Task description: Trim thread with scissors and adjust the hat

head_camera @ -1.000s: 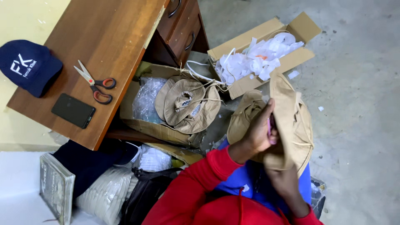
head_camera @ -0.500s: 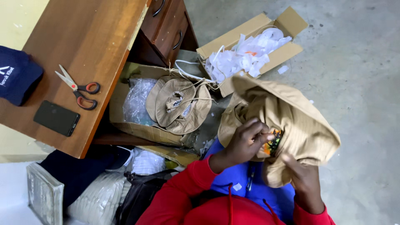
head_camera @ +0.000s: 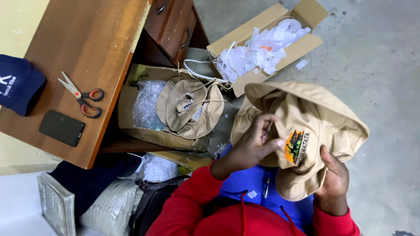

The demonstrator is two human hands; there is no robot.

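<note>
Both hands grip the tan hat over the lap: left hand pinching by the embroidered patch, right hand clamping the brim. Best to keep the cloth taut.

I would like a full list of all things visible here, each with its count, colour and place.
held hat: one, tan with a coloured patch, in both hands.
stacked hats: a few, tan, in the open carton beside the desk.
carton of scraps: one, brown, white strips inside, on the floor.
scissors: one, red and black handles, on the desk.
phone: one, black, on the desk.
cap: one, navy, at the desk's left edge.
desk: one, brown wood.
left hand: pinches the hat near the patch.
right hand: grips the brim from below.
</note>
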